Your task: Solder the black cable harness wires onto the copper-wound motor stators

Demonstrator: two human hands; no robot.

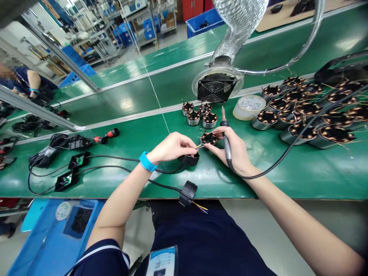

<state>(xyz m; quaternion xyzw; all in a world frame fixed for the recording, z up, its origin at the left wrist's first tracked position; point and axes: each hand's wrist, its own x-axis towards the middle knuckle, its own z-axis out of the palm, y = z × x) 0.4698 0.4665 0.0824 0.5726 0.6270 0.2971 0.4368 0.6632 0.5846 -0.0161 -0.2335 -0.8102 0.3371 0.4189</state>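
My left hand (176, 146) is closed in a pinch at thin coloured wires, right above a black round cap (190, 159) with a black cable. My right hand (234, 149) has a soldering iron (227, 145) tucked in it, tip pointing away from me. Its thumb and fingertips also grip a motor stator (208, 138) with copper windings, close beside the left fingertips. Where the wires meet the stator is too small to make out. Nearer the table edge lies a second black cap (188, 193), with yellow and purple wires sticking out.
Several stators (193, 117) stand behind my hands, and many more (301, 109) crowd the right. A round whitish tub (248, 107) sits beneath a fume extractor (217, 90). Left are open circuit boxes (67, 180) and coiled cable (47, 153). The iron's cord (276, 165) crosses my right forearm.
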